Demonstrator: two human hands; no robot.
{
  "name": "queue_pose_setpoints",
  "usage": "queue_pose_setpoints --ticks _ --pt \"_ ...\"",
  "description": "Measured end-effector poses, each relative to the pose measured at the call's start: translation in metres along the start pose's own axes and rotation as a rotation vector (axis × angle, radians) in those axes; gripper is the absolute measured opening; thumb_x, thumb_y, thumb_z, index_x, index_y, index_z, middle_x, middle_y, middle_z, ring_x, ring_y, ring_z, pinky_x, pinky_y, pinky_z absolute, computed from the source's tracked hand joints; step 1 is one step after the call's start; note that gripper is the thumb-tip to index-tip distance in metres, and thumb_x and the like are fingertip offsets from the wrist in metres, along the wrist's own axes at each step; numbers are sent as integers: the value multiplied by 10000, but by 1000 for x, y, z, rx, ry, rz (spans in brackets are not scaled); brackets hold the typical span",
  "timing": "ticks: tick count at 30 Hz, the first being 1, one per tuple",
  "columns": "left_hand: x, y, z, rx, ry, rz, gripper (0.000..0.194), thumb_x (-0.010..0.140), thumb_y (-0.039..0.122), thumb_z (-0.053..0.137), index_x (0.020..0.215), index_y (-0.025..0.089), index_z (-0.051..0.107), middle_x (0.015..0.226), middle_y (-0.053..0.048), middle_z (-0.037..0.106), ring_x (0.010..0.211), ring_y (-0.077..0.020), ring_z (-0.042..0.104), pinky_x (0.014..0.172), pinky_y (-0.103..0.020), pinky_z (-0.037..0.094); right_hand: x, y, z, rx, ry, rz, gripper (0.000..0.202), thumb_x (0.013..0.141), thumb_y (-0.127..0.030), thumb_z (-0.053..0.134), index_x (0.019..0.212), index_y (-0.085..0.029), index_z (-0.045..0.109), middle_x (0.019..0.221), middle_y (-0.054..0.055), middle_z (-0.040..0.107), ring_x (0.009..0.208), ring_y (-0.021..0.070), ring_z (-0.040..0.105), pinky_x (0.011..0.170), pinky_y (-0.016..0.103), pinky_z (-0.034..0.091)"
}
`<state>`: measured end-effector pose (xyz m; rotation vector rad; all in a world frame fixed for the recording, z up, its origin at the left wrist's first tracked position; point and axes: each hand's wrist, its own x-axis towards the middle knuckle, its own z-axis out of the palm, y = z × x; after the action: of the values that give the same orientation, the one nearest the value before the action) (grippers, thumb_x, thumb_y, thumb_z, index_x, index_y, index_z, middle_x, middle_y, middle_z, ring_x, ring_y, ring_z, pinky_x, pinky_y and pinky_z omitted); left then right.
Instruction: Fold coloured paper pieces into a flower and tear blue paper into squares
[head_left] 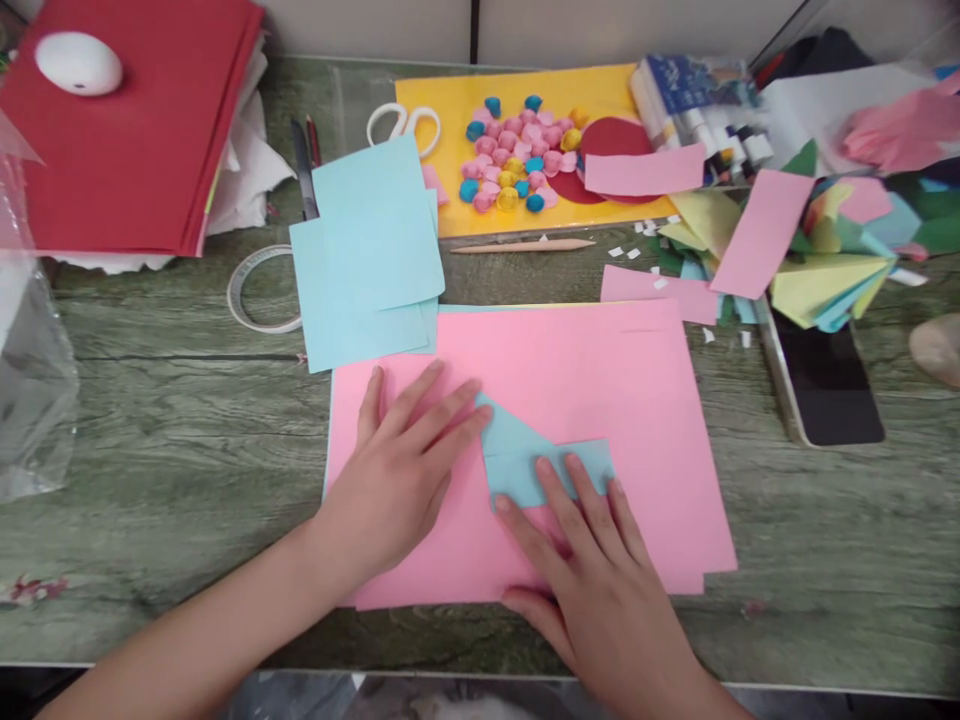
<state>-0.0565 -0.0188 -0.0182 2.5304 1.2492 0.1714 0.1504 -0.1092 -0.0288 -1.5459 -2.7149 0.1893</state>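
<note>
A small piece of light blue paper (525, 475), folded so that one corner slants, lies on a stack of pink paper sheets (585, 370). My left hand (397, 470) rests flat with its fingers spread on the pink sheets, and its fingertips touch the blue paper's upper left corner. Across the lower and right part of the blue paper lie the outstretched fingers of my right hand (600, 570). Larger light blue paper pieces (367, 260) overlap the stack's upper left corner.
Behind the stack are white-handled scissors (405, 125), a pointed wooden stick (525, 246) and yellow paper (442, 200) bearing small curled paper pieces. A tape roll (262, 290) and red folders (135, 160) are leftward. A phone (825, 380) lies right, beneath folded paper scraps (825, 285).
</note>
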Motion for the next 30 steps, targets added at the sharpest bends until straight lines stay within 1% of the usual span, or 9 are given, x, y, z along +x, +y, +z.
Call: queue_pose_setpoints --ticks 5,9,12,16,18,22,25,28,30 --pt "-1 1 2 26 -5 10 494 835 80 397 1294 262 420 1406 -34 360 1345 -285 159 1051 -616 79 -1 0 3 15 17 1 660 807 -526 469 1387 -277 274 1438 143 268 1309 374 200 983 555 248" --pt "-2 3 2 40 -34 35 467 844 128 445 1283 285 429 1441 -55 288 1349 -313 122 1037 -633 89 1 0 4 19 20 1 662 803 -517 483 1385 -277 278 1437 139 273 1312 367 195 984 551 252" --pt "-1 1 2 35 -23 57 426 850 143 451 1257 266 460 1454 -56 253 1354 -302 100 1054 -605 114 1 -1 3 17 22 -4 659 802 -516 485 1382 -275 287 1440 139 266 1313 367 191 985 553 248" --pt "1 -6 6 46 -30 241 423 873 125 392 1292 182 414 1410 -59 351 1345 -222 188 1105 -486 166 1 -1 2 18 20 0 654 800 -510 490 1378 -275 296 1440 143 265 1311 369 195 979 556 254" --pt "1 -9 8 56 -44 300 432 880 142 390 1311 177 386 1390 -59 385 1334 -212 225 1107 -473 177 0 -1 1 19 13 2 654 800 -517 485 1377 -275 299 1436 143 275 1309 370 201 977 556 260" --pt "2 -10 5 66 -67 294 420 890 155 378 1303 225 396 1385 -41 393 1334 -216 225 1096 -519 148 2 -1 -1 17 24 -4 641 803 -505 486 1372 -267 314 1425 149 294 1305 370 215 974 554 270" --pt "3 -8 2 60 -96 280 416 893 166 367 1303 231 396 1398 -38 373 1333 -222 226 1091 -539 120 3 -1 -1 22 28 0 638 802 -502 488 1369 -260 323 1426 159 288 1300 376 225 969 562 276" --pt "3 -7 1 46 -105 275 432 885 203 393 1317 230 376 1424 -35 324 1339 -235 206 1091 -545 98 3 -1 -1 39 18 11 649 793 -526 485 1364 -259 332 1437 160 262 1299 384 217 962 574 279" --pt "3 -7 1 34 -110 276 446 878 228 412 1321 229 368 1427 -33 319 1341 -239 197 1089 -554 78 3 -3 -1 47 19 16 653 786 -538 486 1358 -256 344 1439 163 257 1300 391 210 957 583 278"
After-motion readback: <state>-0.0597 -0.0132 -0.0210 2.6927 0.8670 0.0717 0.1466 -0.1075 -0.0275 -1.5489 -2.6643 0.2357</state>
